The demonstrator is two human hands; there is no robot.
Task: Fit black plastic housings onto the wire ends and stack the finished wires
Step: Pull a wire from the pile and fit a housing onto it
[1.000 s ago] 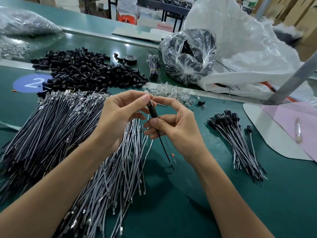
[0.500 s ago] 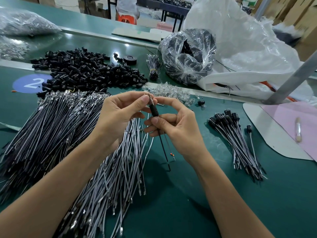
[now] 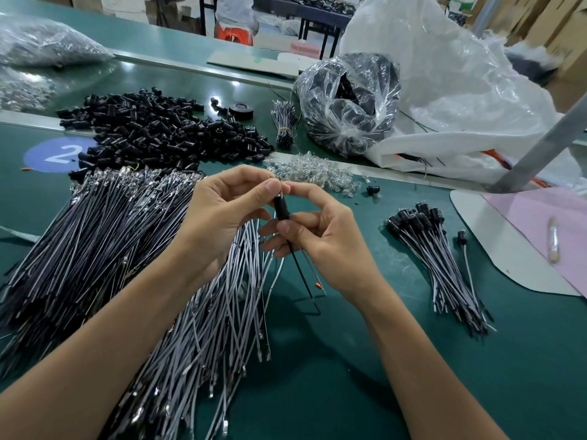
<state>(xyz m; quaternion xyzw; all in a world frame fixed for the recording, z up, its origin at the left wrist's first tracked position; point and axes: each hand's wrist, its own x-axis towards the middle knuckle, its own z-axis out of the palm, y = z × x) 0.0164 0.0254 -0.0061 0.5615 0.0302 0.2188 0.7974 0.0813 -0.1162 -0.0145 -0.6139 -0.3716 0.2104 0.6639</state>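
My left hand (image 3: pixel 219 214) and my right hand (image 3: pixel 320 239) meet above the green table and pinch one black plastic housing (image 3: pixel 281 208) between their fingertips. A thin black wire (image 3: pixel 301 274) hangs from the housing down past my right palm. A wide heap of bare grey wires (image 3: pixel 111 242) lies under my left forearm. Loose black housings (image 3: pixel 158 131) are piled at the back left. The stack of finished wires (image 3: pixel 435 262), housings at the far end, lies to the right of my right hand.
Clear small bulbs (image 3: pixel 314 173) lie just behind my hands. A tied wire bundle (image 3: pixel 284 122) and a clear bag of black parts (image 3: pixel 349 100) sit further back, beside a big white bag (image 3: pixel 460 90). A white and pink sheet (image 3: pixel 524 236) covers the right edge.
The housing has slid down the wire a little between my fingertips, and both hands have shifted slightly; the piles have not moved.
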